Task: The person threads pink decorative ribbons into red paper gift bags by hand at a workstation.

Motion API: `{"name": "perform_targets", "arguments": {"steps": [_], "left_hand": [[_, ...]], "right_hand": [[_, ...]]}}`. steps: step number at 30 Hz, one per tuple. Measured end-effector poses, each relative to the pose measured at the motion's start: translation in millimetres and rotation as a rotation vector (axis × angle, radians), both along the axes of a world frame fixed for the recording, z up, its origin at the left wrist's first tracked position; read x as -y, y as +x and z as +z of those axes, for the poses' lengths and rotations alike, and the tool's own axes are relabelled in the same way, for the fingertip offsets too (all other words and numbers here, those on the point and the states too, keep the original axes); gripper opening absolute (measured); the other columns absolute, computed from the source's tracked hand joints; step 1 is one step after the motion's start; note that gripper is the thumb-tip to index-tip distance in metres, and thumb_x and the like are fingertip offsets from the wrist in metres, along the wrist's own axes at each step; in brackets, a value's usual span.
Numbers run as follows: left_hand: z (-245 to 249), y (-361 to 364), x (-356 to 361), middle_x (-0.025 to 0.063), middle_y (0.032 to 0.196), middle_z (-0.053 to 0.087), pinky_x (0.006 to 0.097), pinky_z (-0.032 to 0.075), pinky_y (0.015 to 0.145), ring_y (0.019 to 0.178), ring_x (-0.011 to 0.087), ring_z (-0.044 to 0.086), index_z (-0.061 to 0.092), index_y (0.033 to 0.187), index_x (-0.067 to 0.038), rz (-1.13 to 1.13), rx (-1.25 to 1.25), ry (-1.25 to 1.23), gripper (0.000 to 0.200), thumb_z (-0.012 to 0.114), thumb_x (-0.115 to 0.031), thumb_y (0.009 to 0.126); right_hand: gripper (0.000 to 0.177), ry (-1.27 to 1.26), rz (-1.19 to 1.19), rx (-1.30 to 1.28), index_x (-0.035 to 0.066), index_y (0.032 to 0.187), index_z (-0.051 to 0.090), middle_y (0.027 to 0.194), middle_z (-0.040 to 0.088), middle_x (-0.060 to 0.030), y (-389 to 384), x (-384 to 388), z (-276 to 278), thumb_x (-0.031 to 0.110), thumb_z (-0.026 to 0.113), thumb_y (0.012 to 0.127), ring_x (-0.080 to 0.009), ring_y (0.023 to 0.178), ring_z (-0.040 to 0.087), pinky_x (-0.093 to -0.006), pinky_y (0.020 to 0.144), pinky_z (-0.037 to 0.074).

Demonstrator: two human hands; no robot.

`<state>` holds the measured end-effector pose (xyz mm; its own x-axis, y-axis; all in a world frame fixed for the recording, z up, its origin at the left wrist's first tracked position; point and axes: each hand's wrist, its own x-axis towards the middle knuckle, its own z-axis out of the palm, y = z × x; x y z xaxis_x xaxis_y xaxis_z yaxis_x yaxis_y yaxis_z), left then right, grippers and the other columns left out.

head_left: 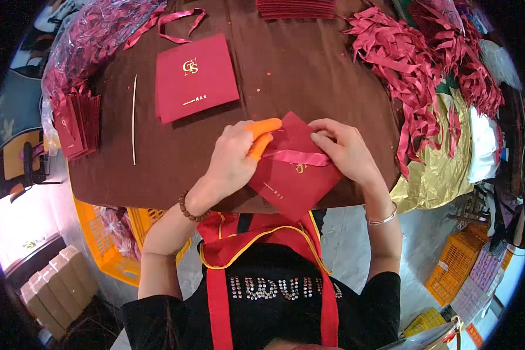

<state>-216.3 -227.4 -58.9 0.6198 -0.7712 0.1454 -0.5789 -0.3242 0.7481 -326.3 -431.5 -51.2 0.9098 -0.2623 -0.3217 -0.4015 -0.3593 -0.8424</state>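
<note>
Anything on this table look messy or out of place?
Dark red ribbon strips spill over the brown table's right edge, and tiny red specks dot its middle. The red paper folder between the left hand and right hand sits cornerwise, overhanging the near edge.

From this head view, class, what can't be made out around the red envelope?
Head view:
Small gold print on red envelope: too small to read.
Ribbon end: hidden under right hand.
Left hand fingertips: covered by orange finger covers.
Card stack: cut by top edge.
</note>
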Motion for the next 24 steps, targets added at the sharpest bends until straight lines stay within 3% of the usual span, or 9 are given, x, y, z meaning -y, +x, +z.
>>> {"name": "perform_targets", "arguments": {"steps": [3, 5, 6, 13, 15, 24], "left_hand": [[-3, -7, 8, 0.0124, 0.092, 0.064, 0.031, 0.047, 0.075, 0.084, 0.024, 0.06, 0.061, 0.111, -0.006, -0.034, -0.013, 0.063, 0.028, 0.06, -0.003, 0.083], [-11, -12, 13, 0.0125, 0.085, 0.06, 0.0381, 0.044, 0.07, 0.079, 0.0311, 0.055, 0.063, 0.107, -0.009, 0.054, -0.129, -0.024, 0.026, 0.059, -0.005, 0.082], [-10, -12, 15, 0.0139, 0.084, 0.06, 0.0378, 0.045, 0.069, 0.078, 0.0311, 0.055, 0.063, 0.106, -0.008, 0.066, -0.209, -0.004, 0.025, 0.06, -0.008, 0.081], [-8, -11, 22, 0.0137, 0.084, 0.06, 0.0367, 0.045, 0.067, 0.074, 0.0295, 0.055, 0.065, 0.1, -0.007, 0.051, -0.142, -0.002, 0.022, 0.064, -0.007, 0.078], [-3, -11, 24, 0.0125, 0.089, 0.063, 0.0297, 0.048, 0.07, 0.079, 0.0227, 0.062, 0.064, 0.101, -0.003, -0.006, -0.099, 0.041, 0.022, 0.064, -0.003, 0.079], [-11, -14, 33, 0.0129, 0.088, 0.063, 0.0293, 0.049, 0.066, 0.075, 0.0219, 0.062, 0.065, 0.094, -0.002, 0.039, -0.094, -0.075, 0.018, 0.066, -0.001, 0.077]], "right_hand": [[0.024, 0.06, 0.014, -0.012, -0.003, 0.106, 0.059, 0.08, 0.064, -0.0032, -1, 3, -4, 0.012, 0.057, 0.087, -0.0062, 0.074, 0.054, -0.0229, 0.069, 0.045], [0.024, 0.086, 0.019, -0.025, -0.003, 0.107, 0.058, 0.08, 0.064, -0.0022, -1, 4, -4, 0.012, 0.056, 0.088, -0.0057, 0.075, 0.054, -0.0226, 0.069, 0.045], [0.024, 0.098, 0.026, -0.025, -0.003, 0.107, 0.058, 0.081, 0.064, -0.002, -1, 4, -3, 0.012, 0.055, 0.088, -0.0057, 0.075, 0.054, -0.0224, 0.069, 0.045], [0.024, 0.173, 0.023, -0.023, -0.003, 0.108, 0.058, 0.081, 0.063, -0.0009, -2, 5, -6, 0.012, 0.054, 0.089, -0.0047, 0.074, 0.053, -0.0216, 0.068, 0.045], [0.024, 0.175, 0.024, -0.025, -0.002, 0.108, 0.058, 0.081, 0.062, -0.0004, -2, 5, -4, 0.012, 0.055, 0.089, -0.0044, 0.073, 0.052, -0.0213, 0.066, 0.044], [0.021, 0.173, -0.007, -0.005, -0.001, 0.104, 0.059, 0.075, 0.058, 0.0036, -4, 1, -5, 0.01, 0.059, 0.086, -0.0023, 0.067, 0.047, -0.0196, 0.059, 0.041]]}}
